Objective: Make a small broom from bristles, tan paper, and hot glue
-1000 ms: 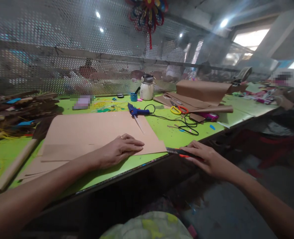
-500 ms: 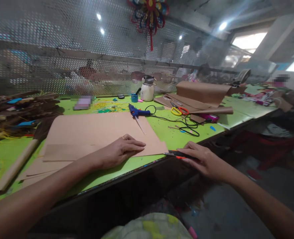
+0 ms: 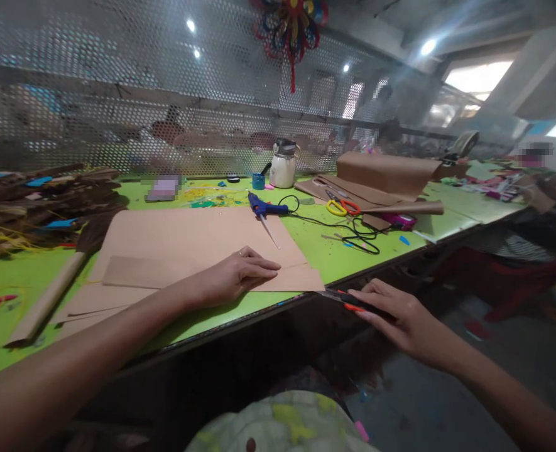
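My left hand lies flat, fingers together, on a large brown cardboard sheet on the green table. A ring shows on one finger. My right hand is closed around a black and orange utility knife, its blade end pointing left at the table's front edge, just off the sheet's near right corner.
A blue glue gun with a black cord lies past the sheet. Yellow and orange scissors, rolled brown paper, a white jar and a small blue cup stand farther back. Brown strips pile at the left. A perforated metal screen backs the table.
My right hand with the knife has drawn back and down, off the table's front edge. My left hand stays pressed on the cardboard.
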`<action>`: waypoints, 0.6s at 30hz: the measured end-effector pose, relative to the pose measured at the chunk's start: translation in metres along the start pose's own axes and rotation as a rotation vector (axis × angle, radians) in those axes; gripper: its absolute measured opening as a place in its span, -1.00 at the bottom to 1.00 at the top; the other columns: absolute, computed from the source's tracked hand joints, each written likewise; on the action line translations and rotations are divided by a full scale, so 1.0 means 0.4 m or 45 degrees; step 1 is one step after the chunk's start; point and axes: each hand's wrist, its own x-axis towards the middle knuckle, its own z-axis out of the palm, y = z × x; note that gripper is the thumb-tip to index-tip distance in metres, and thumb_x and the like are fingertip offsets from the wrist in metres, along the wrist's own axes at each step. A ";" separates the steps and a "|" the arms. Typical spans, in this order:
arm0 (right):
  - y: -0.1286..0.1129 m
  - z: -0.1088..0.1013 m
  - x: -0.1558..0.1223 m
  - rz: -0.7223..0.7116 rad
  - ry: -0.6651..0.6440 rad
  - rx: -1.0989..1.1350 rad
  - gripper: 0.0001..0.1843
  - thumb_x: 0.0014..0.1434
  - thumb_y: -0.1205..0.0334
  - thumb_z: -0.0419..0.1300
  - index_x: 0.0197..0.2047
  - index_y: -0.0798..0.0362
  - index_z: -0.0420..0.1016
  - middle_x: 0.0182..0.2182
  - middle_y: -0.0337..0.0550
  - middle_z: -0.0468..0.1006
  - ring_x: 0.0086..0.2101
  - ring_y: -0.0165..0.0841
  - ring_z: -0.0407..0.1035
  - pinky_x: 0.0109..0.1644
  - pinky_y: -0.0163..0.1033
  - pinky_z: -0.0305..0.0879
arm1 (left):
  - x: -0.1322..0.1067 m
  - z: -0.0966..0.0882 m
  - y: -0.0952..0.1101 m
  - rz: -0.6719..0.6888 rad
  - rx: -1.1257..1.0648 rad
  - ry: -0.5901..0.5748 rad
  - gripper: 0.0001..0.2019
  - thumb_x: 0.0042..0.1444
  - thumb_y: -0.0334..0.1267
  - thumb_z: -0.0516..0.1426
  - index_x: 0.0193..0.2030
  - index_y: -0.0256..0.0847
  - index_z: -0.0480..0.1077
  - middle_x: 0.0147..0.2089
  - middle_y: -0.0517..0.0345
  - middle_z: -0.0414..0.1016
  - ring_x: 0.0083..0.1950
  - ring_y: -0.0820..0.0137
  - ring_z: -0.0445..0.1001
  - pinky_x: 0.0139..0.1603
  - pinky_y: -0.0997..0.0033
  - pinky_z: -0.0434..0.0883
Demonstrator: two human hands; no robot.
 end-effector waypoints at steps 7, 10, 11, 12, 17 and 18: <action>-0.034 0.026 0.037 -0.046 0.061 0.034 -0.64 0.30 0.24 0.02 0.14 0.02 0.36 -0.25 -0.05 0.41 -0.25 -0.33 0.36 -0.16 -0.22 0.37 | -0.001 0.000 -0.003 -0.011 -0.006 -0.013 -0.70 0.29 -0.24 -0.02 0.07 -0.11 0.43 0.11 0.03 0.48 0.06 0.32 0.33 0.05 0.19 0.36; -0.045 0.028 0.032 -0.031 0.077 0.044 -0.64 0.30 0.24 0.01 0.13 0.03 0.37 -0.26 -0.05 0.42 -0.26 -0.33 0.36 -0.18 -0.23 0.38 | -0.001 0.001 -0.004 -0.005 -0.002 0.001 -0.70 0.29 -0.23 -0.02 0.07 -0.11 0.43 0.10 0.03 0.48 0.06 0.32 0.33 0.05 0.20 0.36; -0.047 0.027 0.026 -0.028 0.076 0.042 -0.64 0.30 0.24 0.01 0.13 0.02 0.37 -0.26 -0.05 0.42 -0.26 -0.33 0.37 -0.19 -0.23 0.38 | -0.002 0.001 -0.004 -0.007 -0.005 0.007 -0.70 0.29 -0.24 -0.01 0.06 -0.11 0.44 0.10 0.03 0.48 0.06 0.32 0.33 0.05 0.20 0.36; -0.049 0.025 0.019 -0.026 0.072 0.037 -0.64 0.30 0.24 0.01 0.14 0.02 0.36 -0.25 -0.04 0.43 -0.26 -0.32 0.37 -0.19 -0.22 0.38 | -0.002 0.002 -0.003 -0.008 -0.009 0.010 -0.71 0.29 -0.24 -0.01 0.06 -0.10 0.44 0.09 0.03 0.48 0.05 0.32 0.33 0.04 0.20 0.36; -0.065 0.015 0.006 0.017 0.029 0.009 -0.63 0.31 0.24 -0.01 0.15 0.03 0.34 -0.22 -0.02 0.42 -0.23 -0.31 0.37 -0.14 -0.19 0.37 | -0.001 0.001 -0.004 -0.014 -0.032 0.016 -0.72 0.27 -0.25 0.01 0.05 -0.09 0.44 0.08 0.04 0.49 0.05 0.31 0.34 0.04 0.17 0.36; -0.071 0.015 0.012 0.018 0.024 0.007 -0.63 0.31 0.24 -0.01 0.14 0.04 0.35 -0.23 -0.02 0.42 -0.24 -0.31 0.36 -0.14 -0.19 0.37 | -0.001 0.001 -0.005 -0.014 -0.035 0.017 -0.72 0.27 -0.25 0.01 0.06 -0.09 0.44 0.09 0.03 0.49 0.06 0.32 0.34 0.04 0.18 0.36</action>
